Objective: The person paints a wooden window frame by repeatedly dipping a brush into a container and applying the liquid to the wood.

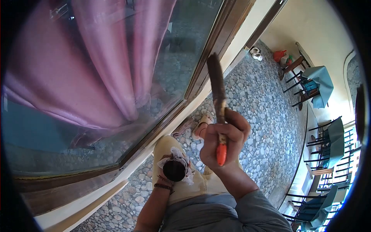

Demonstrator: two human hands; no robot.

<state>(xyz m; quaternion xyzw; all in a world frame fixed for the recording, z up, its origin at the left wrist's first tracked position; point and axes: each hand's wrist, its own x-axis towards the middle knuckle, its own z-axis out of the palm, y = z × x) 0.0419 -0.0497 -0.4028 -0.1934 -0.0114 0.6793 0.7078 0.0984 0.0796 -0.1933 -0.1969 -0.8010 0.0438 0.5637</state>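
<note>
My right hand [226,137] is closed round the handle of a brush [217,83], whose dark upper part points up beside the brown window frame [197,63]. The handle's orange-red end sticks out below my fist. Low at the left, my left hand [167,160] holds a small round container [174,170] with a dark inside, seen from above. Crumpled pale plastic or cloth surrounds the container, partly hiding my fingers. The brush and the container are apart.
Glass with a pink curtain [104,58] behind it fills the upper left. Pebbled flooring [266,116] lies below. Chairs with green-grey covers [319,81] line the right side. White shoes [256,53] and a red bag [279,55] are farther back.
</note>
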